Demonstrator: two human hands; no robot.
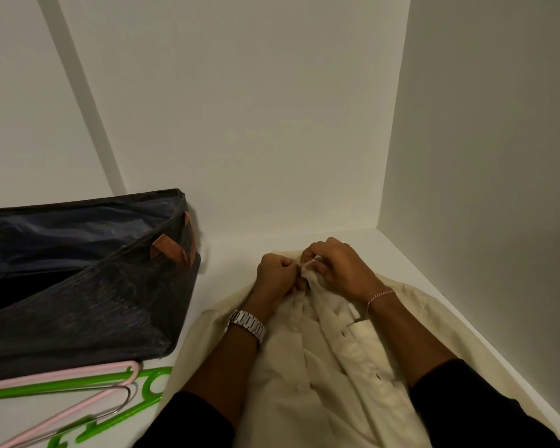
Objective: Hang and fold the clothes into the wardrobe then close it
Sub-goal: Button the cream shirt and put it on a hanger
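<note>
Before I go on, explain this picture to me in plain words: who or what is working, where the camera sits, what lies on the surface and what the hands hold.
No machine here: a person works with two bare hands. The single picture comes from a camera worn on the person's head, looking forward and down.

The white surface looks like the floor of a wardrobe, with white walls behind and to the right. On it lies a cream button-up shirt, spread flat. The left hand, with a metal watch on its wrist, and the right hand, with a thin bracelet, both pinch the shirt near its collar, apparently working on the top button.

To the left stands a dark fabric storage bag with brown handles. In front of it lie a pink hanger and a green hanger, untouched.
</note>
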